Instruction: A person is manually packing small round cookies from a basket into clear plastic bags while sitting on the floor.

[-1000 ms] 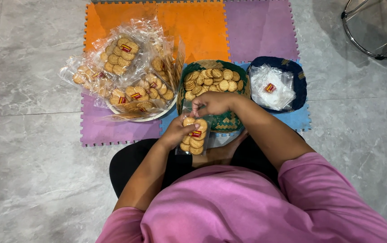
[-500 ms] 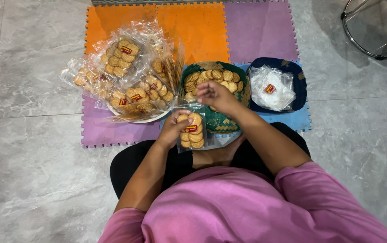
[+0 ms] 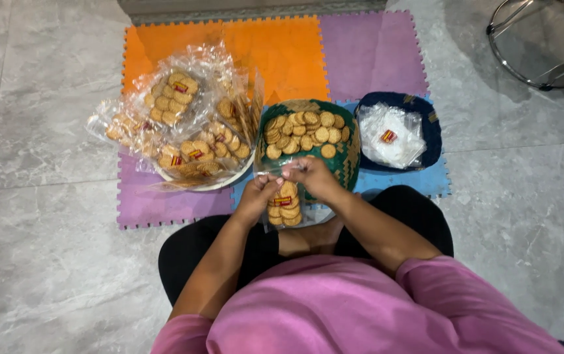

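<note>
Floor: grey marble-look tiles [image 3: 46, 249]; I sit on them, looking straight down.
Foam mat: interlocking squares [image 3: 282, 52] in orange, purple and blue; every container rests on it.
Packed pile: filled clear bags of round biscuits [image 3: 183, 118] heaped on a white plate at the mat's left; each shows a small red-and-yellow label.
Green basket: woven basket [image 3: 347, 164] at centre, loose biscuits [image 3: 302, 131] lying flat inside.
Blue basket: dark basket [image 3: 426, 111] just right of the green one; it holds empty clear bags [image 3: 393, 134] with one red-and-yellow label on top.
Bag in hand: small clear biscuit bag [image 3: 283, 206], upright over my lap, just in front of the green basket; red-and-yellow label near its top.
Left hand: left hand [image 3: 256, 196] closed round the bag's side, fingertips pinching the open mouth.
Right hand: right hand [image 3: 315, 177] pinching the same mouth from the other side.
Doing it well: I judge the mouth should be kept level and taut; the stack upright; the label facing outward; grip light, since biscuits crack.
</note>
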